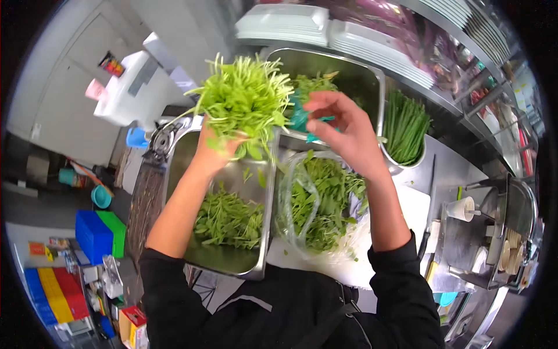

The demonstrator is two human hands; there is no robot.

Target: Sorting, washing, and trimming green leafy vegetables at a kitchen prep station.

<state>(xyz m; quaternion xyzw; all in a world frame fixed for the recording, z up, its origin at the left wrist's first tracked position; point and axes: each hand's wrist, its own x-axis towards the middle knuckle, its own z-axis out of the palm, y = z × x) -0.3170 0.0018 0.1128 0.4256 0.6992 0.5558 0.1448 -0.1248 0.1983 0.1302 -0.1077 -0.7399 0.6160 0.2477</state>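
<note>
My left hand (213, 146) grips a thick bunch of leafy greens (244, 98), its pale cut stems turned up towards me. Below it is a steel pan (226, 168) with more loose greens (229, 218) lying in it. My right hand (344, 131) is raised with thumb and fingers apart. Behind its fingertips shows a piece of teal plastic (298, 114), at the near side of a second steel pan (366, 74) that also holds greens. Beneath my right hand, a clear plastic bag (285, 209) lies open around leafy greens (324, 205).
Long green stalks (405, 126) stand in a white container (414, 163) at the right. A white cutting board (412, 205) lies under the bag, with a dark knife (429, 205) beside it. Stacked white trays (283, 26) line the back. A gas burner (162, 141) sits left of the pan.
</note>
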